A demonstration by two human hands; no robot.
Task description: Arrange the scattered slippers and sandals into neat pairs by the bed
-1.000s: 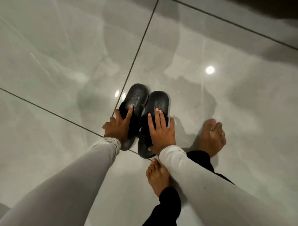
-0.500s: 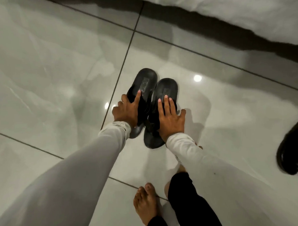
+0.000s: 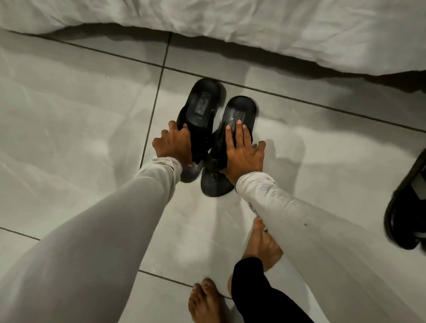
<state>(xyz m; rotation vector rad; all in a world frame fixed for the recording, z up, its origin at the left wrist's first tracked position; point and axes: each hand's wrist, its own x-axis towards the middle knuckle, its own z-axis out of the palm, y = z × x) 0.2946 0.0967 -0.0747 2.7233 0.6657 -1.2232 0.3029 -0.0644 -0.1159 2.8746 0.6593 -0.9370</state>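
Head view: black slippers (image 3: 215, 127) now nearer the bed (image 3: 274, 21), gripped by left hand (image 3: 174, 144) and right hand (image 3: 243, 155); another sandal (image 3: 414, 202) farther in at right.

Glossy pale tiled floor (image 3: 73, 122) with dark grout lines carries two black slippers (image 3: 213, 137) side by side at centre, heels toward twelve o'clock near the bed's white sheet (image 3: 299, 25). A black sandal (image 3: 411, 202) lies at three o'clock, two bare feet (image 3: 205, 304) at six.

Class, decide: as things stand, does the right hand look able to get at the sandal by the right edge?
Probably not yet: the right hand grips a black slipper, though bare floor leaves the way to the sandal free.
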